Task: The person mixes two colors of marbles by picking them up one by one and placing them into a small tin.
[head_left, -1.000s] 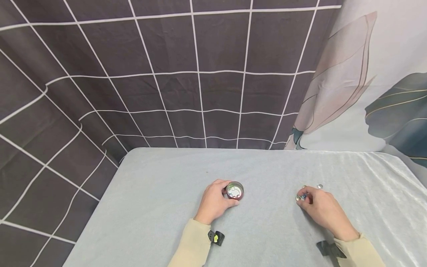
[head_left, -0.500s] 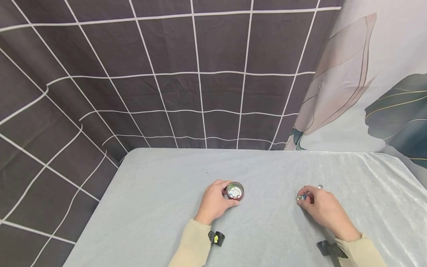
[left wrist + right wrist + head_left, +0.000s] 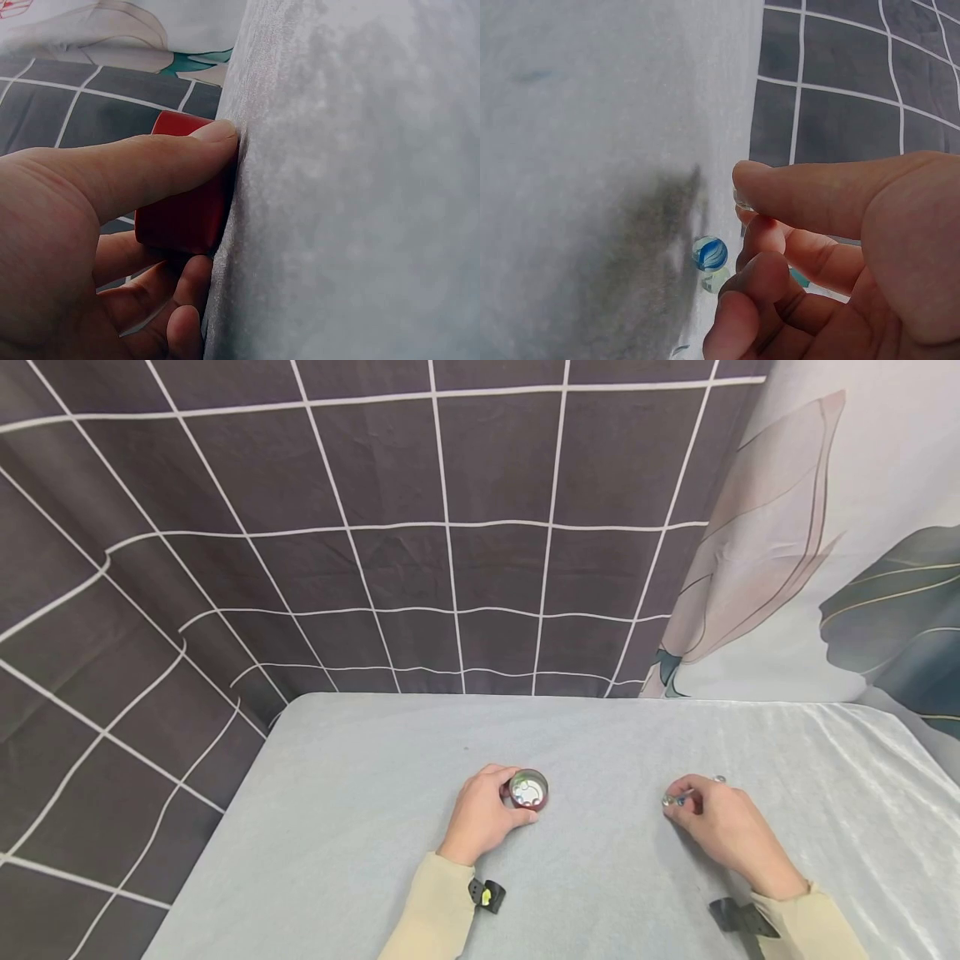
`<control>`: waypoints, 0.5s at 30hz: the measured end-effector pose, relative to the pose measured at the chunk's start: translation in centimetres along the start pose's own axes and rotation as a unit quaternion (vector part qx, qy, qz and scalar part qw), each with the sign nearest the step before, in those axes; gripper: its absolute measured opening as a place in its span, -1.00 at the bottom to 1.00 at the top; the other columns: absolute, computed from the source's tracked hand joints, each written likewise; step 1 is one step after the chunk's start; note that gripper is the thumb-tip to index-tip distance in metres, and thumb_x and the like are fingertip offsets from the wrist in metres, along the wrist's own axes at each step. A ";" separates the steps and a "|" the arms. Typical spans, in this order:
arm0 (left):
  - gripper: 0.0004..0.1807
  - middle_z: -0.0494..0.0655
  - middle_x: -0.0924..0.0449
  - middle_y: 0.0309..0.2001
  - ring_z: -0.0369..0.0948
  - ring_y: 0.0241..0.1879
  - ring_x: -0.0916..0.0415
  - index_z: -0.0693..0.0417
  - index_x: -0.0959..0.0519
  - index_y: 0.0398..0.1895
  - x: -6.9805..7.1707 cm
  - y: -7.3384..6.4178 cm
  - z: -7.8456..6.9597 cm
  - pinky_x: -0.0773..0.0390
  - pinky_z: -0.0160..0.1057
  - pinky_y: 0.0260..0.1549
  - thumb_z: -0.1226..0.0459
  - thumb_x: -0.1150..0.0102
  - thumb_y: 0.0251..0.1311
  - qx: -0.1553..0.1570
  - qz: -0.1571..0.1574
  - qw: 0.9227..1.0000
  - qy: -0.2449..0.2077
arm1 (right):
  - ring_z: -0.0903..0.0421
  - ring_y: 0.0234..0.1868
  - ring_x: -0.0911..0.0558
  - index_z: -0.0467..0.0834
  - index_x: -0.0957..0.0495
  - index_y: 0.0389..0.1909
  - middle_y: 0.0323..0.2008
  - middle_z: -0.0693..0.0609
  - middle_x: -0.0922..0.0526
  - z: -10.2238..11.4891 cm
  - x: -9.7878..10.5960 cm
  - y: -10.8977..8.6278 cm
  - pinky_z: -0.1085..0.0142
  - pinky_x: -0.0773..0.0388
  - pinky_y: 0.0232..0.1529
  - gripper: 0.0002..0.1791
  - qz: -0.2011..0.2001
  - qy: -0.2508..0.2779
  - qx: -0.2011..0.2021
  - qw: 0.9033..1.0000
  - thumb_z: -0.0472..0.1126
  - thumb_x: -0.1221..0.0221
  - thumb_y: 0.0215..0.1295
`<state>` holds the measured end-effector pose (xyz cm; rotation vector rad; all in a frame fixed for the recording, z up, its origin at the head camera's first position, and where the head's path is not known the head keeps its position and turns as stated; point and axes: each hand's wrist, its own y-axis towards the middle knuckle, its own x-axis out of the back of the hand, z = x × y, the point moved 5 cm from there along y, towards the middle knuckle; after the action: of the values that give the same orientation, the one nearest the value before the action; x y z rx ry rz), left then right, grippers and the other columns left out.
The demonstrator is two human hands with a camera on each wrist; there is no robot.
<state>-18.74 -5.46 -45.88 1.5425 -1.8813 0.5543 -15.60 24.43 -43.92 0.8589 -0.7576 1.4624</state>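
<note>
Left hand (image 3: 482, 815): holds the red cup (image 3: 184, 219) between thumb and fingers
Right hand (image 3: 726, 828): pinches a clear marble (image 3: 742, 199) at its fingertips
Blue-swirled marble (image 3: 709, 253): just beside the right hand

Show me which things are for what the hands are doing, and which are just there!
Likely for the job:
red cup, held by the left fingers
clear marble, pinched by the right fingers
blue-swirled marble, nearby

Just around:
pale cloth underneath
dark gridded curtain
leaf-patterned curtain
</note>
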 end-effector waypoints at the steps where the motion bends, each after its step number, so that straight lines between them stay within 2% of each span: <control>1: -0.42 -0.09 -0.63 -0.07 -0.21 -0.17 -0.53 0.12 -0.67 0.06 0.0 0.0 0.0 -0.52 -0.13 -0.09 0.22 -0.63 -0.12 0.001 0.000 1.000 0.000 | 0.24 -0.58 -0.34 -0.18 -0.63 -0.24 -0.57 0.17 -0.43 0.1 0.0 0.0 0.33 -0.26 -0.53 -0.85 -0.001 0.000 0.002 1.000 -0.22 -0.35 0.23; 9: -0.42 -0.09 -0.63 -0.08 -0.21 -0.18 -0.52 0.13 -0.67 0.05 0.0 0.0 0.0 -0.52 -0.14 -0.11 0.23 -0.63 -0.12 0.001 -0.001 1.000 -0.002 | 0.24 -0.60 -0.33 -0.17 -0.63 -0.27 -0.60 0.18 -0.42 0.7 0.1 0.1 0.33 -0.26 -0.53 -0.88 -0.011 0.001 0.013 1.000 -0.24 -0.35 0.22; 15: -0.42 -0.11 -0.63 -0.09 -0.23 -0.21 -0.51 0.12 -0.68 0.06 -0.1 0.0 0.1 -0.50 -0.16 -0.13 0.22 -0.63 -0.13 0.001 -0.001 1.000 -0.002 | 0.23 -0.59 -0.34 -0.19 -0.63 -0.25 -0.59 0.17 -0.43 0.9 0.1 0.4 0.33 -0.26 -0.54 -0.86 -0.001 0.008 0.005 1.000 -0.20 -0.33 0.25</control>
<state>-18.76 -5.44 -46.04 1.5478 -1.8820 0.5541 -15.88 23.66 -43.36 0.8550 -0.7382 1.4716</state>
